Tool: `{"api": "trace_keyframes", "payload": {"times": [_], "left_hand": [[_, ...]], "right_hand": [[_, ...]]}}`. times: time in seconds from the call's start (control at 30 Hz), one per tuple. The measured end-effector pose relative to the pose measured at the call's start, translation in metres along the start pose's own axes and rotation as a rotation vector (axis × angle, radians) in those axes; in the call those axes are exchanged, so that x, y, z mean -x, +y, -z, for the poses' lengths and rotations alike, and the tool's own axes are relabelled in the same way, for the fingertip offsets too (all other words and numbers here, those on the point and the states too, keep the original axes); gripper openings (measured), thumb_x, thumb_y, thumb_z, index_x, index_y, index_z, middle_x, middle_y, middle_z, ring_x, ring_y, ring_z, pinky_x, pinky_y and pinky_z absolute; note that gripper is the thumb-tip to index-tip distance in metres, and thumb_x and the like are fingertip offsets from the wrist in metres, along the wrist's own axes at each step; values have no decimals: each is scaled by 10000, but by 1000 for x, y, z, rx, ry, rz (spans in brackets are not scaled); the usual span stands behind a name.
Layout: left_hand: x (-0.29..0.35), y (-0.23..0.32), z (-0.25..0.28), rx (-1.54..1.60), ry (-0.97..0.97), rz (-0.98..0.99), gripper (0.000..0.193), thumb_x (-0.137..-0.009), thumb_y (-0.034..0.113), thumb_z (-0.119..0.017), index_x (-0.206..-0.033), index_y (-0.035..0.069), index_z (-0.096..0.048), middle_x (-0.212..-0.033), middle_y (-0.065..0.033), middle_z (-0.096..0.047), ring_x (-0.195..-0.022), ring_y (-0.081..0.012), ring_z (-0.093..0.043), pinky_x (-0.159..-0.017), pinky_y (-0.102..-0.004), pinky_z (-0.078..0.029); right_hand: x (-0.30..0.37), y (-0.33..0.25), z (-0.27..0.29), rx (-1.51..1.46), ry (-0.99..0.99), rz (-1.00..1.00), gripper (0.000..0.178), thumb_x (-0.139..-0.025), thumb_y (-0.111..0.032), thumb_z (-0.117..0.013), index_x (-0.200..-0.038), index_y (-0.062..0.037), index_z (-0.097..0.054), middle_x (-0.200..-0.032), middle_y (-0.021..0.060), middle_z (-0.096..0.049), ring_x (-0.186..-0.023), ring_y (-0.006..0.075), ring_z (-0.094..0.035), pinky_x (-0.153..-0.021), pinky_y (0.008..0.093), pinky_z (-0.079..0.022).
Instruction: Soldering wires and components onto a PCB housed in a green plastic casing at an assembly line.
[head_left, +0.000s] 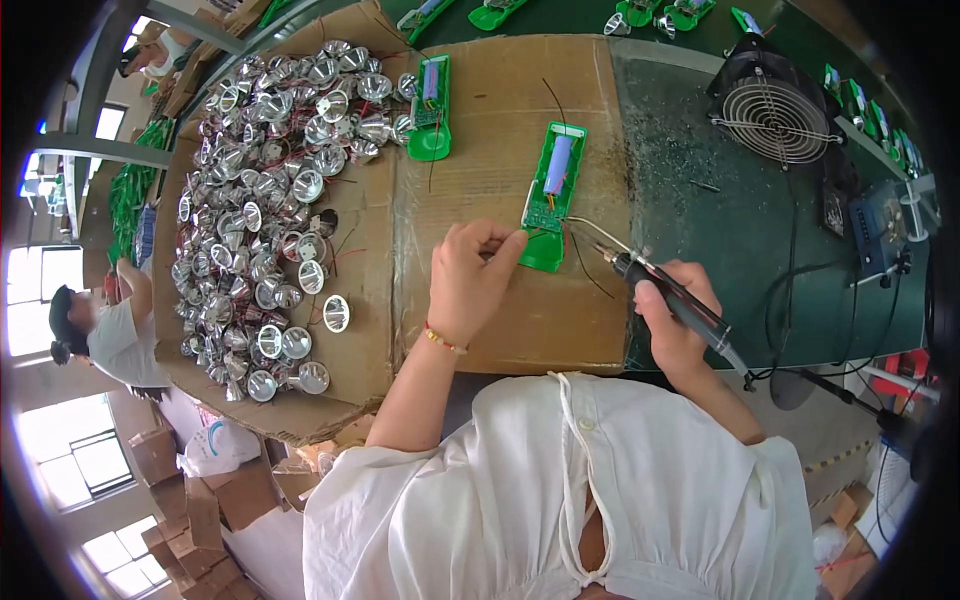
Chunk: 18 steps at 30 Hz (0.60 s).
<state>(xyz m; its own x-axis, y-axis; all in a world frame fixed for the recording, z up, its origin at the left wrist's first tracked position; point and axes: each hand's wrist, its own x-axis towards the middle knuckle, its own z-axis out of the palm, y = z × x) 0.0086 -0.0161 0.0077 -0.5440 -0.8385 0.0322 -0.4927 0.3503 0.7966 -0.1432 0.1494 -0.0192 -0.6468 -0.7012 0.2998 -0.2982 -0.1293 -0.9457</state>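
Pinching a red wire (pixel 537 231), likely to steady it, the left hand (pixel 468 275) adjoins the circuit board (pixel 544 217); the right hand (pixel 675 338) wraps the soldering iron (pixel 702 322).

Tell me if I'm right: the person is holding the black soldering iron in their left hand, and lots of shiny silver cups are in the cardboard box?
Not quite: the head view shows the black soldering iron in the right hand. Lots of shiny silver cups are in the cardboard box.
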Motion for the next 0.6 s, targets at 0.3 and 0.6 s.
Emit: {"api": "trace_keyframes", "payload": {"times": [0.3,0.6], "left_hand": [[-4,-11,-9,85,-3,78,170,-796,180,-657,-753,18,-626,-689,-100,-615,-646,-214,-563,-593,-328,-441],[-3,-16,-17,79,146,-78,126,-789,125,-644,-745,22,-585,-688,-95,-596,-644,-239,-553,-598,-353,-430]], "right_hand": [[-3,-3,-9,3,-56,-61,154,-807,-64,-636,-862,14,-514,-715,61,-562,-563,86,-551,-499,217,-446],[-7,-4,-23,-55,53,-90,166,-799,-96,-667,-825,7,-539,-643,22,-579,-545,44,-502,-492,201,-402]]}}
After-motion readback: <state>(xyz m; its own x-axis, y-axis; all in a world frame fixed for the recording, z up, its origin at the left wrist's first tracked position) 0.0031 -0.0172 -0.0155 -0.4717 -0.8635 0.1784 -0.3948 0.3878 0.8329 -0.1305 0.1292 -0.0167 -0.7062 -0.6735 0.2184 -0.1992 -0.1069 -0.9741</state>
